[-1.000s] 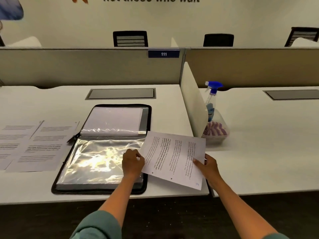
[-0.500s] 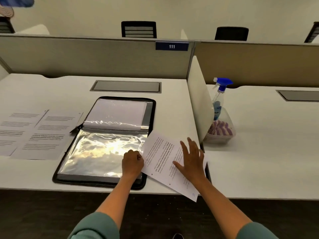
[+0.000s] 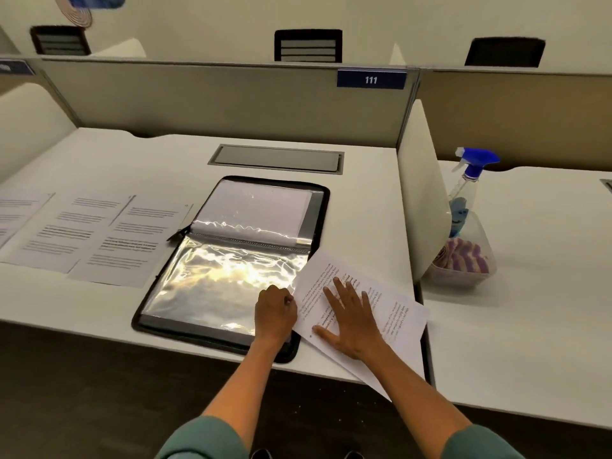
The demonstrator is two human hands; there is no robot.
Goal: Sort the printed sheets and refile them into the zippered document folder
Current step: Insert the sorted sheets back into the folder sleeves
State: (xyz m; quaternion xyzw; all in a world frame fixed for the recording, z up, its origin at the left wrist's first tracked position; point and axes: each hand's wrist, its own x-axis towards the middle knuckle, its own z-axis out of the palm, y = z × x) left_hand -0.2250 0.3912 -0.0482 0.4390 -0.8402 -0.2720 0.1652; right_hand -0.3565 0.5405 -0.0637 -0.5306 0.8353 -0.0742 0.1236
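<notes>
The white tabletop (image 3: 99, 309) ends in a front edge just below the open zippered document folder (image 3: 231, 260), whose near corner almost reaches that edge; bare surface lies behind the folder up to a grey cable hatch (image 3: 276, 159) and the partition wall (image 3: 215, 97). A white divider panel (image 3: 422, 193) closes off the right side, with a spray bottle (image 3: 467, 190) and a clear tub (image 3: 463, 260) beyond it on the next desk. The printed sheet (image 3: 390, 303) lies skewed at the folder's right, its near corner hanging past the front edge. The right hand (image 3: 351, 318) presses flat on it, grip wide, fingers straight and spread. The left hand (image 3: 275, 313) has a narrow, curled grip at the right edge of the clear sleeve (image 3: 215, 286), beside the sheet's left edge; whether it pinches the plastic cannot be told. The folder is black-edged, its lower sleeve glaring under the light, its upper half showing a pale page. More printed sheets (image 3: 99, 233) lie side by side to the folder's left.
</notes>
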